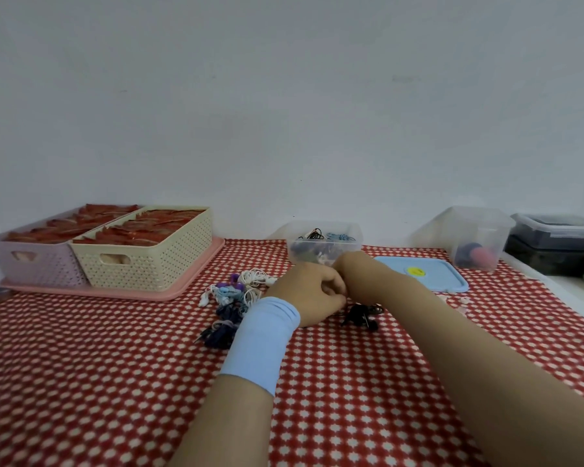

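Huddling just in front of the clear tub [354,242], the left hand [312,291] and right hand [349,266] curl inward against each other; what they pinch, I cannot tell. The black cord bundle [359,315] lies beneath them, nearer than the tub. Likely mid-tidying, and next it needs a firm pick-up.
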A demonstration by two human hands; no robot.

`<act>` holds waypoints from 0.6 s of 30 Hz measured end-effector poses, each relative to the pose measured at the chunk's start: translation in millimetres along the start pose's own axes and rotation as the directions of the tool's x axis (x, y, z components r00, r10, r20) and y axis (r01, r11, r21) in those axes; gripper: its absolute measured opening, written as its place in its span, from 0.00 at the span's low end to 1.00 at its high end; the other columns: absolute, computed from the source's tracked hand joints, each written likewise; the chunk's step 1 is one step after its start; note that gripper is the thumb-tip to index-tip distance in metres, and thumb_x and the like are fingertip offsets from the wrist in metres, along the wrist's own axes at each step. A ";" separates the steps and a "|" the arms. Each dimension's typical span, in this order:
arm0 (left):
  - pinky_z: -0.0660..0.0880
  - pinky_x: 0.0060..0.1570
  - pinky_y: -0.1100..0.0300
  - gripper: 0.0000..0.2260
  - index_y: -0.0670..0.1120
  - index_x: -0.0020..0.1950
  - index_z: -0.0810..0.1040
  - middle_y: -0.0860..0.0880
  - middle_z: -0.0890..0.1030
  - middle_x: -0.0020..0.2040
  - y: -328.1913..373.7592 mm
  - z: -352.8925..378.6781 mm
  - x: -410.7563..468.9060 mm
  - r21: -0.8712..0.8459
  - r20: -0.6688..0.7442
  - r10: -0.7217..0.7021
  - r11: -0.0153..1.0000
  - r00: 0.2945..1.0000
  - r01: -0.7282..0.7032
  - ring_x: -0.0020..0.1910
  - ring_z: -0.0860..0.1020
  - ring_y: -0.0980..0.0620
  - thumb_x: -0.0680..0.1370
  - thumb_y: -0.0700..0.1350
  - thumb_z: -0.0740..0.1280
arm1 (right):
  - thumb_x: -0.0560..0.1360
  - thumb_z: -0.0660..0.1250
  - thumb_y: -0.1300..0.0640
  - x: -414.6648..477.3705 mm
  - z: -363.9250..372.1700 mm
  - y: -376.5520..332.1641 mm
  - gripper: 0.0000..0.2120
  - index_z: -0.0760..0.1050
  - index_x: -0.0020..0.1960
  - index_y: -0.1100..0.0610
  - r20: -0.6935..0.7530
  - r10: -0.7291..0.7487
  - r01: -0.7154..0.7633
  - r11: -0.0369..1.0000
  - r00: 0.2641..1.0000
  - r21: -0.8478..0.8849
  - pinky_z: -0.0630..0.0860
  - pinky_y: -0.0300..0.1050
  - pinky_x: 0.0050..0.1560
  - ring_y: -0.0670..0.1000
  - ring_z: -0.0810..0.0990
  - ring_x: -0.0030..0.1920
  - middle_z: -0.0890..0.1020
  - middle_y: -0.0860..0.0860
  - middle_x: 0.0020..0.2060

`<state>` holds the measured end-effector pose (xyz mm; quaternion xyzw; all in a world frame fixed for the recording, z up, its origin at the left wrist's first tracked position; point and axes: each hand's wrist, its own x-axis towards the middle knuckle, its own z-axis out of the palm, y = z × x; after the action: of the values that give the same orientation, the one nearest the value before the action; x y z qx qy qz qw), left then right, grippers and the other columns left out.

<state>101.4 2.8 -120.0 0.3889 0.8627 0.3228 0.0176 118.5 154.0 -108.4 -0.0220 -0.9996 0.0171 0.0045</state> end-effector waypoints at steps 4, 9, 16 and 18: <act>0.78 0.49 0.59 0.03 0.56 0.44 0.84 0.60 0.81 0.41 11.8 7.0 -1.4 -0.003 0.038 0.033 0.999 0.999 -0.033 0.39 0.78 0.60 0.72 0.48 0.72 | 0.75 0.67 0.62 -18.3 -1.5 14.1 0.11 0.84 0.50 0.51 -0.137 0.061 -0.013 0.944 0.989 0.330 0.73 0.41 0.41 0.48 0.78 0.40 0.81 0.47 0.39; 0.74 0.51 0.62 0.10 0.56 0.51 0.85 0.59 0.81 0.50 27.6 18.6 -3.5 0.098 0.137 0.138 0.983 0.981 -0.152 0.47 0.76 0.60 0.71 0.52 0.75 | 0.76 0.66 0.60 -41.6 4.5 39.6 0.12 0.86 0.49 0.47 -0.216 0.180 -0.057 0.876 0.960 0.478 0.80 0.48 0.45 0.53 0.84 0.42 0.87 0.49 0.42; 0.74 0.55 0.59 0.06 0.55 0.51 0.86 0.59 0.73 0.47 23.9 30.7 1.4 0.178 0.084 0.158 0.969 0.984 -0.171 0.49 0.73 0.57 0.75 0.48 0.73 | 0.75 0.74 0.61 -63.9 14.6 51.5 0.04 0.85 0.48 0.53 -0.206 0.288 -0.025 0.634 0.935 0.773 0.73 0.32 0.30 0.41 0.75 0.25 0.87 0.48 0.38; 0.73 0.56 0.58 0.06 0.55 0.51 0.85 0.58 0.73 0.49 20.8 32.6 3.4 0.182 0.065 0.149 0.970 0.987 -0.158 0.51 0.72 0.57 0.74 0.51 0.73 | 0.75 0.74 0.62 -68.3 15.0 51.3 0.04 0.85 0.48 0.55 -0.182 0.302 -0.016 0.551 0.936 0.835 0.73 0.34 0.29 0.45 0.75 0.26 0.86 0.49 0.35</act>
<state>121.9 33.0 -133.2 0.4623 0.8559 0.2308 -0.0220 188.8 201.6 -125.7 -0.1114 -0.8559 0.4767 0.1665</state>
